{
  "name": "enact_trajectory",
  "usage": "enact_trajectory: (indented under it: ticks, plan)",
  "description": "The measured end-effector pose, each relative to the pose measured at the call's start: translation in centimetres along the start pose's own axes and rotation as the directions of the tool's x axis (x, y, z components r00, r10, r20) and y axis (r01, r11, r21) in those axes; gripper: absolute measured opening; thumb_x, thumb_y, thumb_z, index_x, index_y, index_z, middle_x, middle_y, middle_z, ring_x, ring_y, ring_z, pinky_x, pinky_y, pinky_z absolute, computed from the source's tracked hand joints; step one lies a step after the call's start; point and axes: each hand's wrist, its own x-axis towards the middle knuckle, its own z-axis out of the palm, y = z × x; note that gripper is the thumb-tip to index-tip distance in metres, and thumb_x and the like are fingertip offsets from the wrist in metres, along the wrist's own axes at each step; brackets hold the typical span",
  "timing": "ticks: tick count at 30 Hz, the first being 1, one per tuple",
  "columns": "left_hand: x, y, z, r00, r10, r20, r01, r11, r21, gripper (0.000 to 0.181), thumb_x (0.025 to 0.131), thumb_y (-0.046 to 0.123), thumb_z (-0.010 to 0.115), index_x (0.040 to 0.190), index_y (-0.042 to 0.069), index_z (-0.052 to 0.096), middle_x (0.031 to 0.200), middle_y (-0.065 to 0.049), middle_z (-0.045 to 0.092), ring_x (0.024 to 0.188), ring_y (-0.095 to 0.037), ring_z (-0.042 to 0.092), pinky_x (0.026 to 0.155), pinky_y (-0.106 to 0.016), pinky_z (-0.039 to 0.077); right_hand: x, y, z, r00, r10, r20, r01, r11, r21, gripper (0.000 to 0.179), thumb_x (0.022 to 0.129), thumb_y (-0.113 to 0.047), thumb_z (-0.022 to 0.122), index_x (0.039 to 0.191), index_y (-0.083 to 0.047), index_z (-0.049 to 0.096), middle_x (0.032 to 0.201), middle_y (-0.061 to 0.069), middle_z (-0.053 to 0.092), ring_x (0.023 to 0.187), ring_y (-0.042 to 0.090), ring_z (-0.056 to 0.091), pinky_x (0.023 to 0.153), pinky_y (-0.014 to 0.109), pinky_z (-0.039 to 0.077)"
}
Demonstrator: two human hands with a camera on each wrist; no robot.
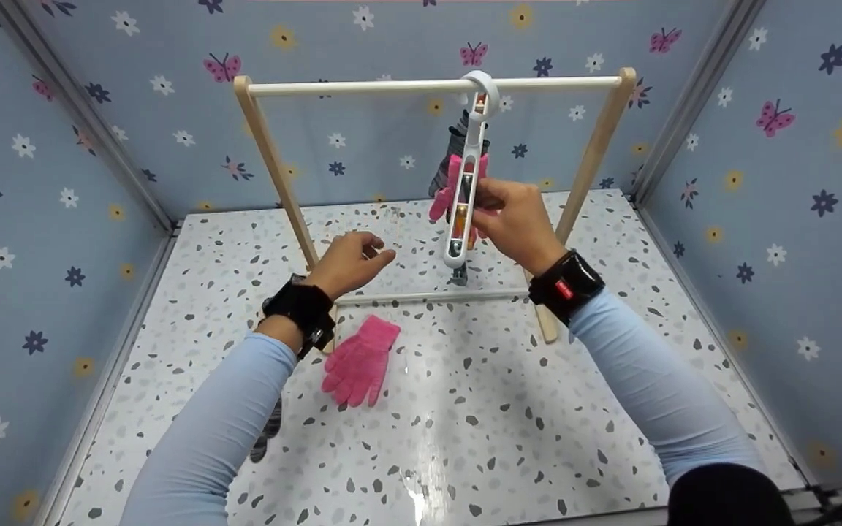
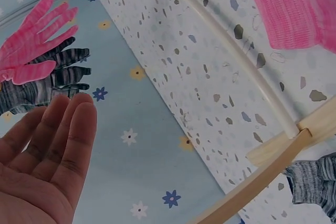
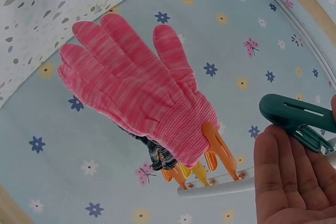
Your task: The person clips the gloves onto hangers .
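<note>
A white clip hanger (image 1: 471, 157) hooks over the rack's top bar. From its orange clips (image 3: 223, 153) hangs a pink knit glove (image 3: 136, 77), with a grey-and-black striped glove (image 2: 31, 94) behind it. My right hand (image 1: 514, 219) is at the hanger's near part. In the right wrist view its fingers and the edge of its thumb pinch a dark green clip (image 3: 299, 113) with no glove in it. My left hand (image 1: 351, 261) hovers left of the hanger, fingers loosely bent, holding nothing. Below it, a second pink glove (image 1: 364, 359) lies on the speckled floor.
The rack has a white top bar (image 1: 362, 87), wooden legs (image 1: 275, 164) and a low white crossbar (image 1: 428, 296). Another striped glove (image 1: 267, 432) lies on the floor, partly hidden by my left sleeve. Flower-patterned walls (image 1: 794, 190) enclose the sides and back.
</note>
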Motion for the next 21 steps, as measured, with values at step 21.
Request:
enact_trajectory:
  ticks: [21]
  plan:
    - [-0.2, -3.9, 2.4, 0.994, -0.069, 0.080, 0.059, 0.991, 0.120, 0.051, 0.104, 0.027, 0.072, 0.140, -0.008, 0.065, 0.131, -0.030, 0.072, 0.121, -0.044, 0.070, 0.107, -0.055, 0.057, -0.1, 0.3, -0.6, 0.999, -0.013, 0.045, 0.014, 1.000, -0.013, 0.024, 0.098, -0.004, 0.077, 0.121, 0.002, 0.079, 0.108, 0.018, 0.083, 0.096, 0.032, 0.081, 0.092, 0.043, 0.065]
